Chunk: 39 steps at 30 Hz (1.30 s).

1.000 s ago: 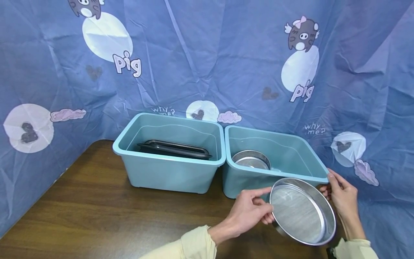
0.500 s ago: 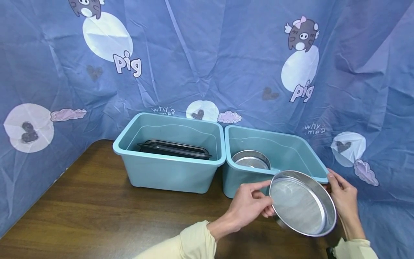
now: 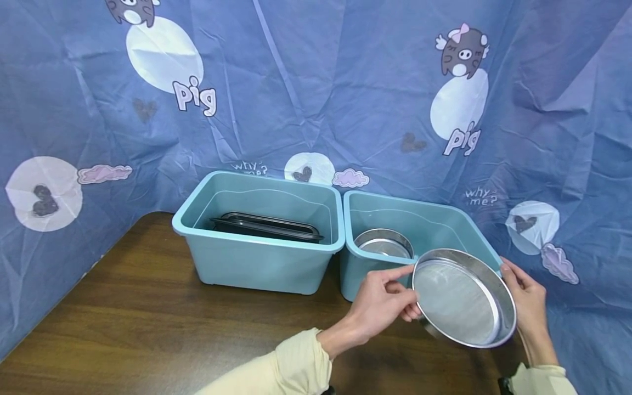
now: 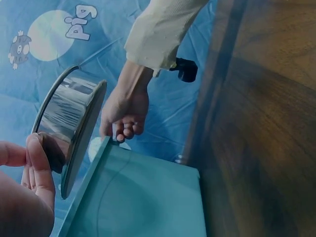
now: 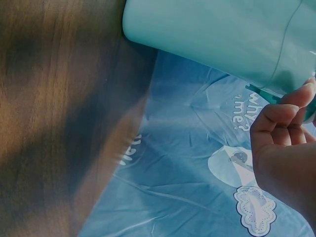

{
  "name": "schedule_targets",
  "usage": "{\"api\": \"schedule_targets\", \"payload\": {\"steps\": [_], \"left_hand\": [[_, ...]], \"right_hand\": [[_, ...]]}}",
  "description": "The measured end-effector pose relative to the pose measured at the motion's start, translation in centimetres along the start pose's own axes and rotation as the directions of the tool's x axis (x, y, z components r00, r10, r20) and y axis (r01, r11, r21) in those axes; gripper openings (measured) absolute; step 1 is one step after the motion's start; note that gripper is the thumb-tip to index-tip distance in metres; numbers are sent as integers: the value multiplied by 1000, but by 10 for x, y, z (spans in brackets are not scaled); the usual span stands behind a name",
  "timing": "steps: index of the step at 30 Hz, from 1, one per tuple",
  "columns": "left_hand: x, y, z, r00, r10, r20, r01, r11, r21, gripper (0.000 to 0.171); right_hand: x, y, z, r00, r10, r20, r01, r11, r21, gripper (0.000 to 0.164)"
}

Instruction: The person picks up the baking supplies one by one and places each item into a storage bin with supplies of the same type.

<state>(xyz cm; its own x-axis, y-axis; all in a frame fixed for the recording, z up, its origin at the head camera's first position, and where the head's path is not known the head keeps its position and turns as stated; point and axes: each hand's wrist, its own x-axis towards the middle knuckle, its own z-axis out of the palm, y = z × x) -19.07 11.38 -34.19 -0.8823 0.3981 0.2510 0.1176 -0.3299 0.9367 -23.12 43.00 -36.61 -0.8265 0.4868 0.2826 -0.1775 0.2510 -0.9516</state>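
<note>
A round metal sieve (image 3: 456, 302) with a fine mesh bottom hangs tilted before the right bin. My left hand (image 3: 380, 304) pinches its left edge between thumb and fingers, as the left wrist view also shows at the sieve's side wall (image 4: 66, 111). At the front right corner of the right blue-green bin (image 3: 375, 264), my right hand (image 3: 528, 302) grips the rim; the raised sieve hides part of that corner in the head view. In the right wrist view my right hand (image 5: 286, 138) has its fingers curled at the bin edge. Inside this bin sits another round sieve (image 3: 384, 244).
A matching blue-green bin (image 3: 261, 263) stands directly to the left, with dark rectangular trays (image 3: 266, 227) in it. Both bins rest on a brown wooden table (image 3: 148, 307). Behind them hangs a blue printed cloth (image 3: 306, 82).
The sieve in my left hand has risen, closer to the right bin's front rim, and now covers more of its corner. My right hand stays on the rim.
</note>
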Motion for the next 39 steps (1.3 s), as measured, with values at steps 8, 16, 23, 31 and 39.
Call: {"api": "schedule_targets", "payload": {"steps": [8, 16, 23, 31, 39], "left_hand": [[6, 2, -5, 1000, 15, -14, -16, 1000, -8, 52], [15, 2, -10, 995, 40, -93, -41, 999, -5, 52], [23, 4, -15, 991, 45, -126, -45, 999, 2, 51], [29, 9, -16, 990, 54, -127, -51, 998, 26, 49], [34, 14, -19, 989, 59, -139, -54, 998, 40, 50]], "right_hand": [[0, 0, 1, 1000, -11, -15, 10, 997, -77, 25], [0, 1, 2, 1000, 13, 27, -14, 1000, 14, 30], [-2, -2, 3, 997, 5, 77, -15, 992, 124, 36], [25, 43, -10, 989, -115, 94, 92, 971, 220, 19], [28, 51, -13, 976, -179, 127, 156, 973, 168, 21]]}}
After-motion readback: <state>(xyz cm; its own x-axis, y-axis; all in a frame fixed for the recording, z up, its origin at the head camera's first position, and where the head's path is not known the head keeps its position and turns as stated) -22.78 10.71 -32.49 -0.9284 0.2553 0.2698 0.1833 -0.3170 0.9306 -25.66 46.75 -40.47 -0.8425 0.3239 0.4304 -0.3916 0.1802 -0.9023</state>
